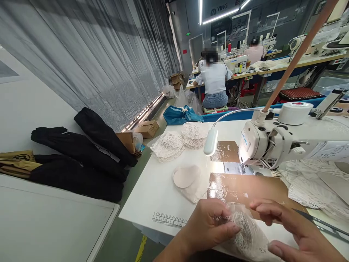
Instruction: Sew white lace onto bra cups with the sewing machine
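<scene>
My left hand (211, 225) pinches the edge of a piece of white lace fabric (247, 234) between thumb and fingers, close to the table's front edge. Over the right side of that lace, my right hand (294, 229) has its thumb and fingers spread apart. A white sewing machine (253, 142) stands beyond my hands, its needle area above a brown taped board (245, 187). To the left lies a beige cup-shaped piece (187, 176) on sheer fabric. Two stacks of lace pieces, a left stack (169, 143) and a right stack (194, 133), rest farther back.
More lace pieces (311, 185) lie right of the machine, near dark scissors-like blades (324, 223). A small lamp (211, 141) hangs over the table. Black fabric rolls (81, 160) and a cardboard box (147, 128) are at left. A person (215, 80) sits ahead at another machine.
</scene>
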A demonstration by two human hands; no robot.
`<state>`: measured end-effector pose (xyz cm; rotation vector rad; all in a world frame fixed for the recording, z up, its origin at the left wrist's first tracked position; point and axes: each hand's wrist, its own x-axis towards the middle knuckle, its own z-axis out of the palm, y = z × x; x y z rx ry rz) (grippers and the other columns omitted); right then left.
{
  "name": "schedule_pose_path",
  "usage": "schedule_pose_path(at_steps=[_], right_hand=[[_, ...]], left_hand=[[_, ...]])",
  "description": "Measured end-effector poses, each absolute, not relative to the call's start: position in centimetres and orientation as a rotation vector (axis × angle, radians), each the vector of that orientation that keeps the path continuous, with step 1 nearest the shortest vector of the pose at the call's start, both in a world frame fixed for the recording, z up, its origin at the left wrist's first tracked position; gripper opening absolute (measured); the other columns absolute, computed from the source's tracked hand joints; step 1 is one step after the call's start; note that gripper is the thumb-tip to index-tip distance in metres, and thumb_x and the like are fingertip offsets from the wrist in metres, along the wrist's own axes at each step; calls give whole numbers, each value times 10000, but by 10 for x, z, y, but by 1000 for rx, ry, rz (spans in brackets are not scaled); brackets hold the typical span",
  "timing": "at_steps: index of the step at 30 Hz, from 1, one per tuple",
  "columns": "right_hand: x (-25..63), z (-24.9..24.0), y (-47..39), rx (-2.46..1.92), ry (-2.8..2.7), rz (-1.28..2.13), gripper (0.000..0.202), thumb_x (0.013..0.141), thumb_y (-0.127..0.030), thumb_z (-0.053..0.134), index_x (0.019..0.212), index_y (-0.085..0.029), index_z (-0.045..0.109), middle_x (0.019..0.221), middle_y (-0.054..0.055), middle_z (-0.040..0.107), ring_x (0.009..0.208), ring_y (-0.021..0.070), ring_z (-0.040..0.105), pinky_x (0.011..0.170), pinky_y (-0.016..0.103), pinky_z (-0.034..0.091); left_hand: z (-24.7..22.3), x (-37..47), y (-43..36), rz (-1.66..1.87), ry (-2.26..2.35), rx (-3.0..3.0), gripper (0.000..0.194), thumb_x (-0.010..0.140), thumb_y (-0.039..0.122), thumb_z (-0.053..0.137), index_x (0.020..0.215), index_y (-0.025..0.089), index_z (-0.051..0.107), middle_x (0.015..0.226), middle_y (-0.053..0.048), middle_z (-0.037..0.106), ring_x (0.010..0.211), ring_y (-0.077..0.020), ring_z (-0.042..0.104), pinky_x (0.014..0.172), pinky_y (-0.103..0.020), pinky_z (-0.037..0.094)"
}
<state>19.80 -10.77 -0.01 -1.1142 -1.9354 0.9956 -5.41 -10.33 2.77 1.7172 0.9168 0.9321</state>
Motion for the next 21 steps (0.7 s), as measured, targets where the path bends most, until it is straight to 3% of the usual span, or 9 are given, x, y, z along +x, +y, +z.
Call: schedule_pose_path(at_steps=[3,6,8,10,14,18,21], right_hand=[[176,20,-103,-1079,-2056,919,364,784,-350,675,1141,-284,651,1086,59,692,972,236,645,837,308,528],[161,33,-99,-1126,-2175,1027,101,801,-324,645,867,-247,659,733,-8,652,667,158,605,610,225,485],[158,36,-98,-1138,-2168,1180,210,818,-365,638,677,-228,566,585,-42,541,548,126,515,505,204,405],[159,36,-96,-1114,-2081,1273,301,856,-418,601,637,-222,534,621,-31,554,601,137,531,555,212,418],[158,30,-97,-1041,-1901,1346,308,883,-473,556,709,-234,641,923,31,667,897,217,603,802,289,452],[153,17,-98,-1045,-1732,1470,382,877,-514,546,636,-217,550,691,13,615,672,176,563,642,280,423],[150,10,-100,-1087,-1591,1490,411,847,-525,585,600,-216,474,633,-2,564,595,148,492,562,262,370]], left_hand=[[31,-49,-106,972,867,1828,371,836,409,613,600,135,528,630,-10,510,607,-102,467,572,-212,347],[33,-50,-109,1039,872,1888,344,846,395,612,627,132,573,627,-16,528,601,-104,478,569,-211,344],[34,-52,-111,1062,889,1904,306,833,364,641,640,132,593,606,-6,512,587,-96,466,562,-207,330],[33,-53,-111,1061,895,1905,284,818,334,661,633,132,586,587,5,489,576,-90,449,555,-204,314],[30,-53,-110,992,846,1836,240,813,307,650,660,132,592,598,6,496,588,-95,462,577,-208,337],[29,-52,-110,969,897,1632,248,822,334,646,708,133,556,602,21,465,561,-78,400,550,-200,319],[32,-55,-107,955,868,1359,284,787,355,692,908,143,547,770,-11,534,653,-98,457,603,-206,367]])
